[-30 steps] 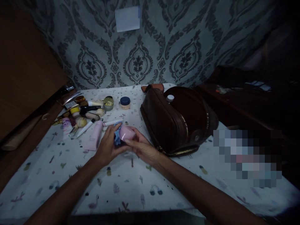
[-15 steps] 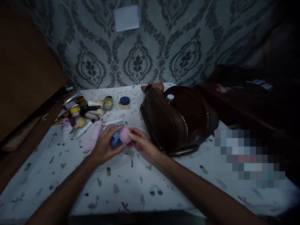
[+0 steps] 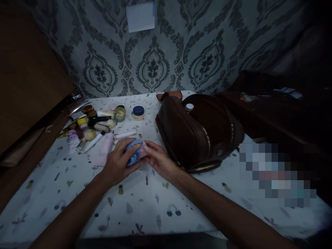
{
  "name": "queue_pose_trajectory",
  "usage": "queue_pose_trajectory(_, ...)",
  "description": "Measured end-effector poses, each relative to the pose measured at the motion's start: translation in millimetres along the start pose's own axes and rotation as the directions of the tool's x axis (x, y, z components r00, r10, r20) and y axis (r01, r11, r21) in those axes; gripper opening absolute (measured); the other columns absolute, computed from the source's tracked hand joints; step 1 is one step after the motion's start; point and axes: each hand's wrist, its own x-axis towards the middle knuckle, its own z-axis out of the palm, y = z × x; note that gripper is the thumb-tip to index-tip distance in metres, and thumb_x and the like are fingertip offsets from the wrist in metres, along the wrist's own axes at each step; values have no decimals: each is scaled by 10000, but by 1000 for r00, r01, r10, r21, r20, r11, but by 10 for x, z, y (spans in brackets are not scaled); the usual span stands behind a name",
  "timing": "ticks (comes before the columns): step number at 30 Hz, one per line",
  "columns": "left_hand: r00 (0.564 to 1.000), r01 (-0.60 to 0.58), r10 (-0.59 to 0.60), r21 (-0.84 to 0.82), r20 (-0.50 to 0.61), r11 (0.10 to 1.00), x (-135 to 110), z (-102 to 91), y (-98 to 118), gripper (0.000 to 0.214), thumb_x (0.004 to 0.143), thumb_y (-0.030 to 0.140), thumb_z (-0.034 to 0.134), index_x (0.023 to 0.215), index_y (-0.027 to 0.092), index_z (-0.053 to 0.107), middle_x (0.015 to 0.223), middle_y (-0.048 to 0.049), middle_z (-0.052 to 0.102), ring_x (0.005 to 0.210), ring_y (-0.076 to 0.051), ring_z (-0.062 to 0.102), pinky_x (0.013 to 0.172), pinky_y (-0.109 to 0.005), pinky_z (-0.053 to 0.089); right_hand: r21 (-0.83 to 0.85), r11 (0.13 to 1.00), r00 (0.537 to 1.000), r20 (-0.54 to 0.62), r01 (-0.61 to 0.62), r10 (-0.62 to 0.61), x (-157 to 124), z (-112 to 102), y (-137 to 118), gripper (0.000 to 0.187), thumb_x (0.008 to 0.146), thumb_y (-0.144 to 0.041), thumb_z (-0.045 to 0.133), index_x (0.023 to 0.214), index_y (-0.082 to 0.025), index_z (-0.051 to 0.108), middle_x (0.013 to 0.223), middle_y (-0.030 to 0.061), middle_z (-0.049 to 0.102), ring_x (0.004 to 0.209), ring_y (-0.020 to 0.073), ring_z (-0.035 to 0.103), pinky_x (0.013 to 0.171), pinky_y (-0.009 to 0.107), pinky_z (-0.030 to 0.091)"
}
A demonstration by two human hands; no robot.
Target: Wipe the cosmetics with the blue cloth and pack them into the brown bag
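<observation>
In the head view my left hand point(image 3: 116, 162) is closed around a blue cloth point(image 3: 132, 159), pressing it against a small, rounded pink container point(image 3: 142, 152). My right hand point(image 3: 161, 159) grips the container's right side between thumb and fingers. Fingers and cloth cover much of the container, so its exact kind is unclear. Just left of my left hand lies a pink tube point(image 3: 105, 150). A white pen-like stick point(image 3: 126, 135) rests behind my hands. To the right of them stands a large brown leather bag point(image 3: 181, 135) with gold zips.
At the left lies a pile of cosmetics, including a yellow-capped jar point(image 3: 82, 122) and a gold-lidded jar point(image 3: 119, 113). Farther back stands a navy-lidded jar point(image 3: 138, 113). A white cap point(image 3: 189, 107) shows at the bag. The tablecloth point(image 3: 145, 207) is printed; patterned wallpaper point(image 3: 153, 65) rises behind.
My left hand has brought the blue cloth rightward over the pink container, which is now largely covered. My right hand keeps its grip with little movement.
</observation>
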Motion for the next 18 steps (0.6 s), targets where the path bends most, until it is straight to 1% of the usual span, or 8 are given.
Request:
queue_pose_trajectory(2,994,106,-104,-47,43,993,-1,4,-2,542,887,389,679,1371,253,478,1268,-135,570,1179,-290,579,982,-466,518,-4,1000,1000,-6,9,-9,0,4,0,362,678,-345,851,994,-222,724,989,23,709,886,168,646,766,271,534)
queue_pose_trajectory(4,975,208,-196,-109,105,972,-1,3,-14,576,872,393,696,1378,254,458,1258,-120,573,1170,-279,586,980,-453,519,-9,1000,1000,-17,19,-19,-3,5,-3,392,649,-322,868,998,-223,721,1005,22,703,910,167,644,795,269,528)
queue_pose_trajectory(7,943,319,-287,-212,168,924,-1,-4,-47,586,830,369,742,1338,240,479,1214,-102,595,1132,-268,607,963,-428,526,-34,999,999,-27,27,-28,-13,2,-5,417,630,-297,880,1007,-234,715,995,19,685,931,163,632,819,260,515)
queue_pose_trajectory(10,912,407,-362,-315,193,857,5,-11,-77,575,790,378,772,1282,224,516,1203,-98,603,1130,-280,611,960,-430,523,-75,996,998,-31,48,-50,-17,-9,11,431,640,-299,874,1033,-253,703,1028,24,665,965,178,620,846,282,512)
queue_pose_trajectory(13,874,487,-420,-423,245,765,29,-26,-87,596,761,406,791,1259,206,531,1204,-108,616,1120,-292,616,958,-436,516,-115,990,996,-24,78,-81,-9,-29,40,479,638,-322,874,1075,-264,687,1069,32,652,990,190,614,867,306,511)
queue_pose_trajectory(15,845,535,-443,-490,300,688,57,-46,-80,603,743,419,804,1239,195,545,1176,-107,634,1079,-287,631,928,-420,524,-146,983,994,-14,109,-113,-3,-40,52,515,629,-343,879,1096,-266,676,1093,37,645,1003,192,607,878,312,508)
queue_pose_trajectory(18,777,628,-483,-555,404,546,101,-76,-57,545,744,424,799,1175,177,576,1053,-80,671,951,-250,657,824,-362,542,-215,963,986,15,163,-163,-2,-37,38,564,625,-361,883,1131,-277,649,1127,43,637,1027,201,600,903,333,504)
